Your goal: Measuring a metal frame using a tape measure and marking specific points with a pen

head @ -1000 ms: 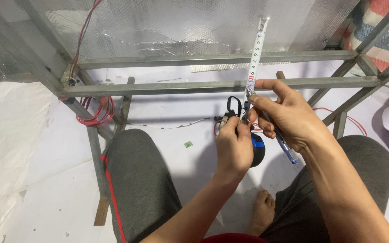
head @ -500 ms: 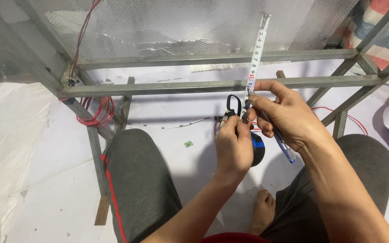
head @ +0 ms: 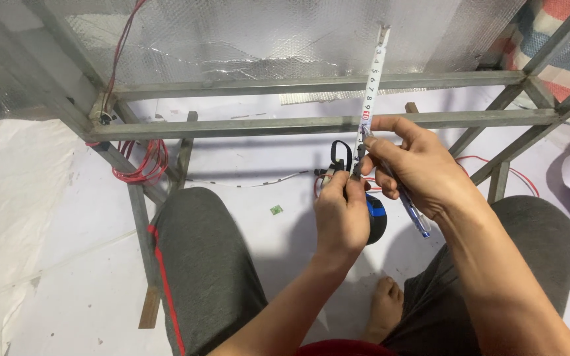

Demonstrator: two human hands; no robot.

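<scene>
Over white floor sheeting (head: pixel 47 217), two hands' grips hold one tape measure (head: pixel 371 86): left hand (head: pixel 341 214), right hand (head: pixel 413 165).

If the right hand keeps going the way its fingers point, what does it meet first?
The right hand points left, fingertips already pinching the tape measure blade. Just beyond lies the left hand on the case; depth between them is hard to judge.

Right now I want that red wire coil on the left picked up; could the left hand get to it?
Probably not yet: the left hand grips the tape measure, and a frame post stands before the red wire coil.
</scene>
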